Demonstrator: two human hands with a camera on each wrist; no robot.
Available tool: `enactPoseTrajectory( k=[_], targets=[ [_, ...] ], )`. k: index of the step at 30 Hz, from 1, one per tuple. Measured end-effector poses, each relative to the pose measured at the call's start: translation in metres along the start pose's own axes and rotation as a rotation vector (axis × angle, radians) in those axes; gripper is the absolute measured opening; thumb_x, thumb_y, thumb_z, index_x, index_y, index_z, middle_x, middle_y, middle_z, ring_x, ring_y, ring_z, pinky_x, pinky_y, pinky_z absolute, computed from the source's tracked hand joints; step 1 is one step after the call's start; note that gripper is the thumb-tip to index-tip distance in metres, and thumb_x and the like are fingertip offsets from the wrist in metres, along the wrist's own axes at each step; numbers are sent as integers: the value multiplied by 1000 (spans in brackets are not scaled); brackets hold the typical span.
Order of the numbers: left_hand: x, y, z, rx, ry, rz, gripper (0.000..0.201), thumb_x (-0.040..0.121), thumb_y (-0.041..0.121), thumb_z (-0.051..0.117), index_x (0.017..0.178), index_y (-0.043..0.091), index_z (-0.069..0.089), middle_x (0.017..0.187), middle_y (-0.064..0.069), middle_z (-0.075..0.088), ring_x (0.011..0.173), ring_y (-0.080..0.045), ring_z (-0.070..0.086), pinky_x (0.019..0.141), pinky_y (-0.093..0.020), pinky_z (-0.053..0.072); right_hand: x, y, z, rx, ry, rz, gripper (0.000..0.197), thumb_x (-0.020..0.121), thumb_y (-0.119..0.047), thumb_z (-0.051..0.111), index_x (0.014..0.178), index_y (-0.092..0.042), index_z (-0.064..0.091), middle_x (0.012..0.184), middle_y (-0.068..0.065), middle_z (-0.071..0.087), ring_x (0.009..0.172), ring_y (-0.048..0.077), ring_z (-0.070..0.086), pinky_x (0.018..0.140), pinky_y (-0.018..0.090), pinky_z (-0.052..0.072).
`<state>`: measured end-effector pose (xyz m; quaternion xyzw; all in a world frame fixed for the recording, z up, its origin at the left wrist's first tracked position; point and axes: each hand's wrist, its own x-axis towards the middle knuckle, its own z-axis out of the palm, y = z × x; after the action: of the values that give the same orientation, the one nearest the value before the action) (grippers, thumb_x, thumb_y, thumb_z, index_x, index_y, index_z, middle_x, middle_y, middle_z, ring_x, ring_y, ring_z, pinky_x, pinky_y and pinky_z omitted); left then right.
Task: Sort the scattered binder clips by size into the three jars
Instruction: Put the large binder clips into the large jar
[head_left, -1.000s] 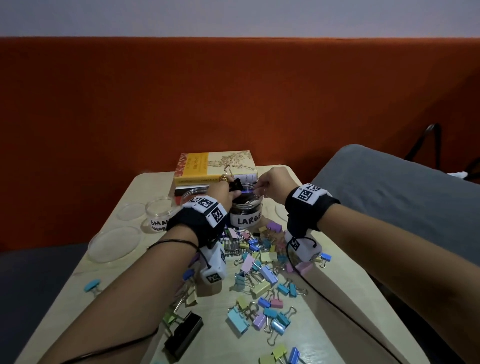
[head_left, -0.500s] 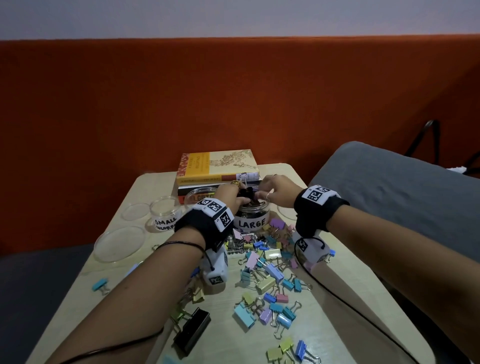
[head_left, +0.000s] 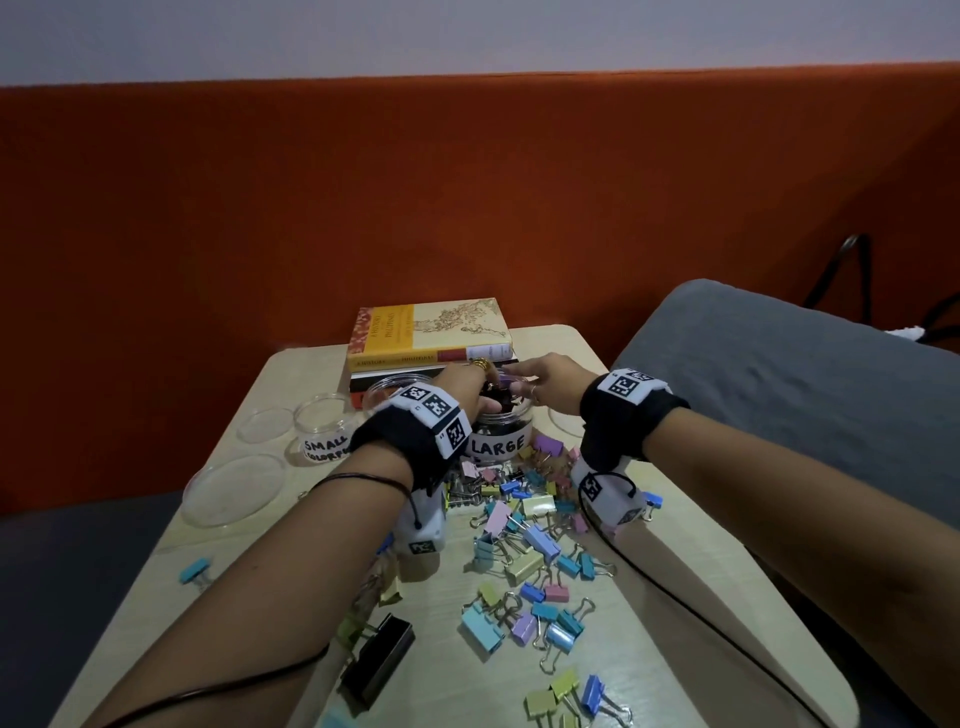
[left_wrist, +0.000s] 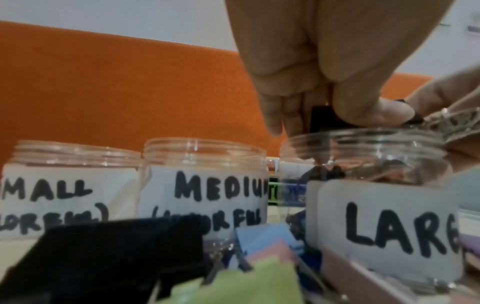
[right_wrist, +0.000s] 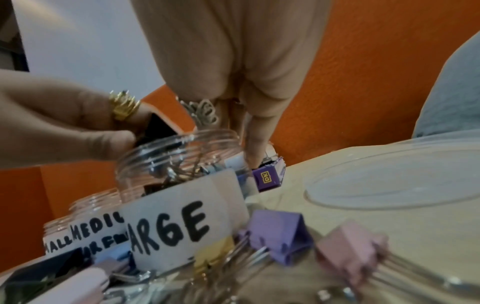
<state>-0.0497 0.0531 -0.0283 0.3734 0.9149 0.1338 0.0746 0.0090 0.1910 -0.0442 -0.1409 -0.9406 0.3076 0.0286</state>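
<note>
Three clear jars stand at the table's back: SMALL (head_left: 324, 431), MEDIUM (left_wrist: 205, 185) and LARGE (head_left: 498, 441), which holds black clips. My left hand (head_left: 465, 387) hovers over the LARGE jar's mouth, thumb and fingers pinching a big black binder clip (left_wrist: 322, 116) just at the rim. My right hand (head_left: 540, 387) reaches over the same jar from the right. In the right wrist view its fingers (right_wrist: 255, 144) point straight down past the far rim and hold nothing that I can see. Pastel clips (head_left: 524, 525) lie scattered in front of the jars.
Stacked books (head_left: 431, 332) sit behind the jars. Clear lids lie at the left (head_left: 234, 488) and right (head_left: 563, 421). A large black clip (head_left: 379, 660) lies near the front edge, a lone blue one (head_left: 195, 569) at the left. A grey cushion (head_left: 779, 374) borders the table's right side.
Both hands have come down from above the LARGE jar onto its mouth. The black clip in my left hand has dropped to rim level.
</note>
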Motion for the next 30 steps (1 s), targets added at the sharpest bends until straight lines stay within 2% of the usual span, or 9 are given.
enactPoseTrajectory(
  k=[4, 7, 11, 15, 19, 22, 24, 26, 30],
  targets=[
    [2, -3, 2, 19, 43, 36, 30, 86, 22, 67, 114, 12, 66, 116, -8, 67, 112, -24, 60, 94, -31, 46, 2, 1, 2, 7, 20, -9, 43, 96, -17, 50, 139, -12, 46, 140, 9, 52, 125, 22, 51, 92, 23, 40],
    [1, -3, -6, 191, 17, 43, 24, 90, 29, 61, 109, 18, 70, 114, -3, 68, 113, -22, 59, 96, -32, 43, 5, 3, 5, 42, 20, 1, 43, 96, -14, 50, 139, -13, 48, 123, 10, 58, 99, 20, 52, 79, 24, 39],
    [-2, -8, -14, 576, 8, 34, 55, 91, 61, 34, 88, 17, 67, 113, -3, 64, 113, -23, 50, 97, -40, 32, 7, 5, 6, 62, 7, -1, 41, 97, -12, 49, 138, -13, 49, 105, 3, 51, 87, 17, 44, 70, 25, 42],
    [-6, -13, -10, 680, -11, 29, 76, 89, 69, 17, 101, 16, 70, 131, -1, 55, 125, -23, 41, 103, -47, 27, 6, 5, 5, 111, -7, 24, 42, 97, -13, 49, 138, -16, 48, 136, 10, 53, 99, 17, 49, 96, 37, 49],
    [-13, -12, 0, 676, -81, 13, 80, 89, 68, 9, 124, 18, 61, 151, 0, 33, 140, -26, 23, 111, -50, 19, 5, 4, 5, 168, -32, 53, 42, 98, -11, 46, 139, -18, 46, 136, 9, 54, 106, 25, 57, 98, 39, 49],
    [-25, -16, -3, 567, -94, 34, 69, 92, 64, 12, 141, 27, 43, 158, -1, 17, 144, -27, 15, 115, -49, 20, 1, -1, 3, 39, -49, 22, 42, 98, -17, 46, 140, -15, 46, 127, 11, 56, 98, 23, 58, 84, 28, 49],
    [-39, -19, -10, 499, -60, 55, 60, 95, 58, 21, 143, 27, 39, 158, -4, 14, 144, -28, 16, 114, -48, 24, -5, -10, -2, -164, -23, -28, 42, 97, -21, 48, 138, -11, 48, 128, 13, 57, 105, 23, 58, 87, 26, 43],
    [-54, -27, -18, 431, 10, 45, 52, 97, 50, 33, 132, 18, 53, 156, -4, 20, 142, -26, 22, 112, -46, 28, -13, -22, -4, -319, 54, -126, 38, 95, -20, 52, 131, -8, 54, 131, 14, 56, 119, 31, 53, 95, 31, 41],
    [-89, -58, -29, 361, 53, 29, 45, 96, 42, 44, 132, 16, 54, 138, -8, 46, 126, -25, 45, 104, -39, 40, -47, -61, 7, -366, 127, -299, 34, 92, -13, 54, 125, -12, 60, 127, 11, 59, 115, 29, 55, 91, 32, 45]
  ],
)
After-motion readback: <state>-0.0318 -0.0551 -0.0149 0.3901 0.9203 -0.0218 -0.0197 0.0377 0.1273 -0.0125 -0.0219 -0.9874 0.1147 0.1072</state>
